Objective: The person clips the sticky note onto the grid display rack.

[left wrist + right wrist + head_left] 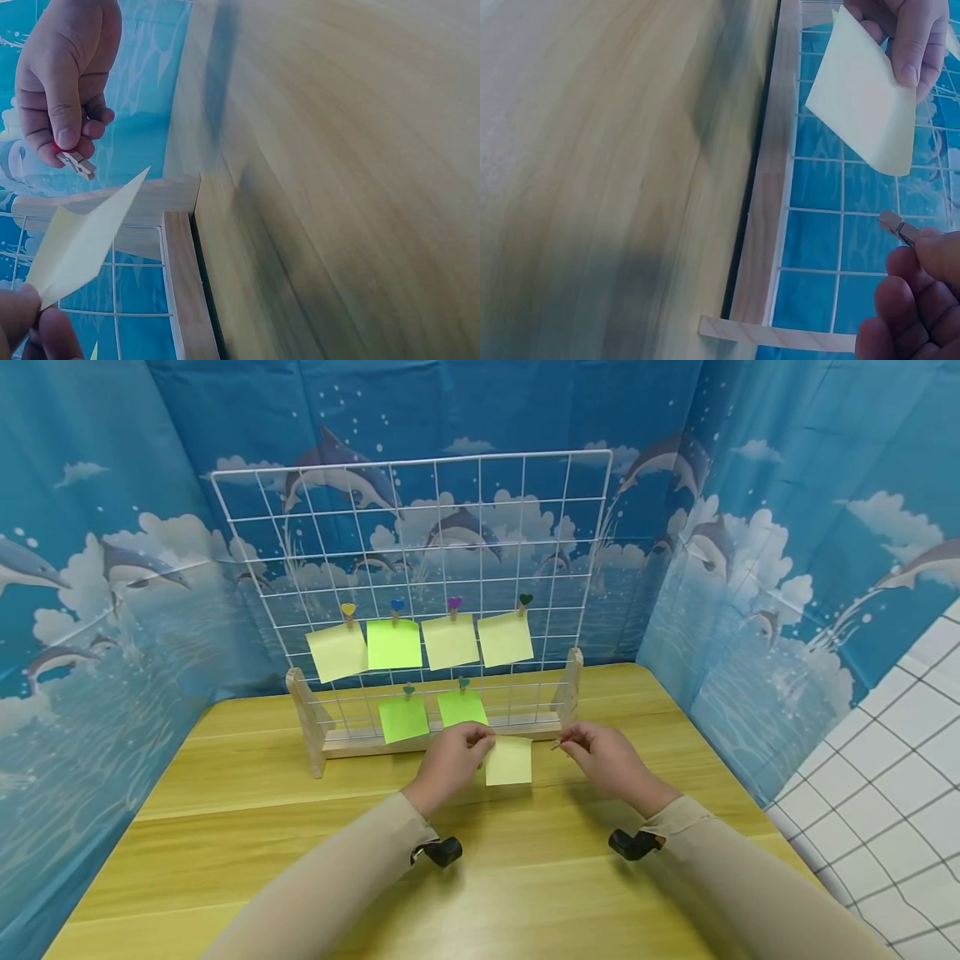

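A pale yellow sticky note (pixel 509 762) is pinched at its upper left corner by my left hand (pixel 453 762). To its right, my right hand (pixel 609 762) pinches a small wooden clothespin (pixel 77 163) between thumb and fingers, a bit of red showing at its grip end. Note and clothespin are apart, both in front of the white wire grid (pixel 480 540). On the grid's upper row hang several notes, among them a bright green note (pixel 394 644), under heart-topped clothespins. Lower down hang two green notes; the right one (pixel 461 707) is partly covered by my left hand.
Wooden feet (pixel 306 723) and a wooden base bar hold the grid upright on the wood-grain table (pixel 247 835). A blue dolphin-print curtain (pixel 480 410) stands behind and at both sides. White tiles (pixel 885 777) show at the right. Each wrist carries a black camera mount.
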{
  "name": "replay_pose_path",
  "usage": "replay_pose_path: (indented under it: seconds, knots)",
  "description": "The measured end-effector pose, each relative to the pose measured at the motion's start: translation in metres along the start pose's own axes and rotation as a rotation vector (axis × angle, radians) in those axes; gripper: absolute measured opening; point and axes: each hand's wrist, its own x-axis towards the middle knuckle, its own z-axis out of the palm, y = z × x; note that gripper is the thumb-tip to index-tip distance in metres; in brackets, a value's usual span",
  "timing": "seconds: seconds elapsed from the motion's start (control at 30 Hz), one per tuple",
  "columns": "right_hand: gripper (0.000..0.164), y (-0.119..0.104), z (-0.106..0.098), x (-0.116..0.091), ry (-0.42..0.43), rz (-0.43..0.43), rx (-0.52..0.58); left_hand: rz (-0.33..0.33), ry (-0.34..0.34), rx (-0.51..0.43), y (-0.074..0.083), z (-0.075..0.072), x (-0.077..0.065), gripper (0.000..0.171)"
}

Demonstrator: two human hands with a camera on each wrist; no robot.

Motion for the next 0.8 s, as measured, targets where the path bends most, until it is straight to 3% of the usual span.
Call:
replay_pose_path:
  seconds: [0.2, 0.8]
  knots:
    - [0.013, -0.003, -0.005, 0.001, 0.016, -0.002, 0.004, -0.006, 0.01, -0.028, 0.005, 0.001, 0.006, 0.02]
    - [0.016, -0.012, -0.018, 0.012, 0.083, -0.024, 0.003, -0.019, 0.082, 0.033, 0.021, 0.002, 0.03, 0.025]
